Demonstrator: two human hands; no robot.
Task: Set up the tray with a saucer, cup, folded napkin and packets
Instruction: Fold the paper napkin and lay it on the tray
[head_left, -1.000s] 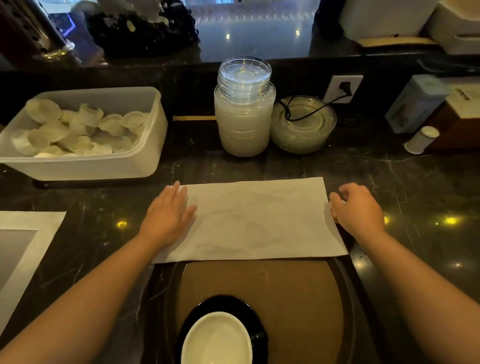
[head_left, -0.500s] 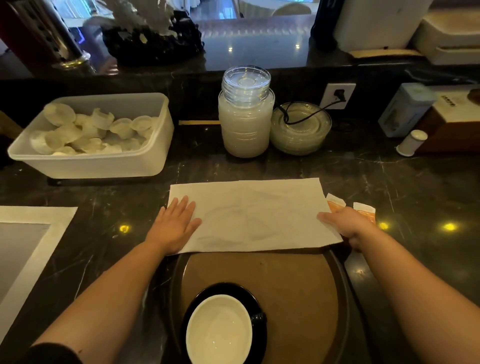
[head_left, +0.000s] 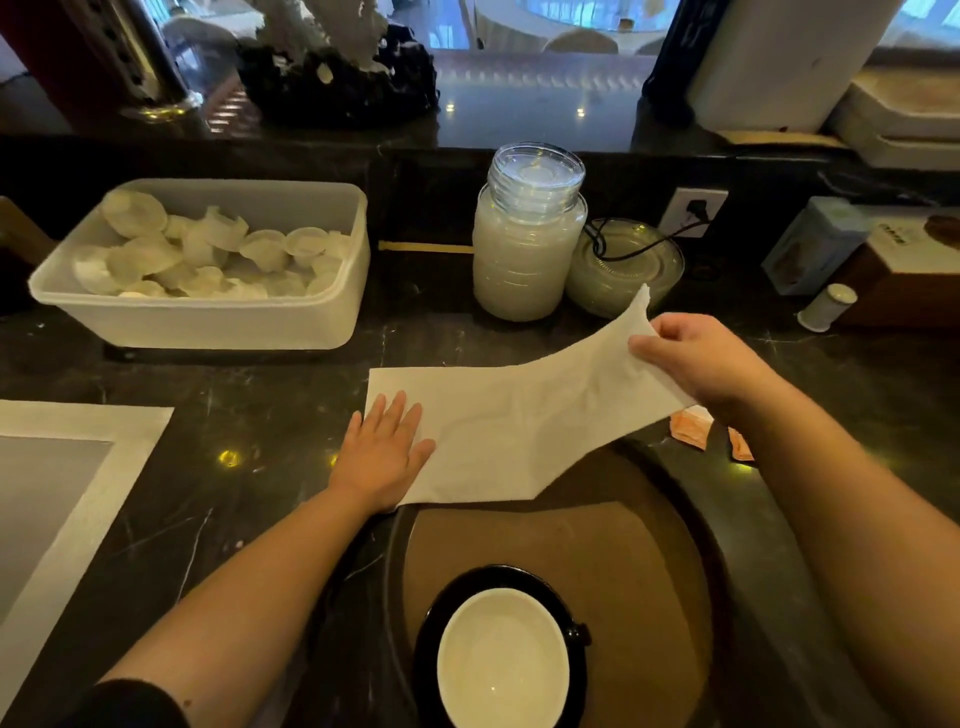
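A white paper napkin (head_left: 509, 421) lies on the dark marble counter just beyond the round tray (head_left: 649, 525). My left hand (head_left: 387, 452) presses flat on the napkin's left end. My right hand (head_left: 696, 358) pinches the right end and holds it lifted off the counter. On the tray's near part stands a cup (head_left: 501, 660), white inside, on a black saucer (head_left: 431, 618). Two orange packets (head_left: 688, 426) lie on the counter under my right wrist, partly hidden.
A white tub of small creamer cups (head_left: 208, 265) stands at the back left. A stack of glass dishes (head_left: 527, 234) and a shorter stack (head_left: 623, 265) sit behind the napkin. Boxes (head_left: 893, 254) and a small white shaker (head_left: 826, 306) are at the right; a white-rimmed tray (head_left: 78, 447) at the left.
My right hand has taken hold of the napkin's right end and raised it leftwards off the counter, uncovering the orange packets. My left hand stays pressed on the left end.
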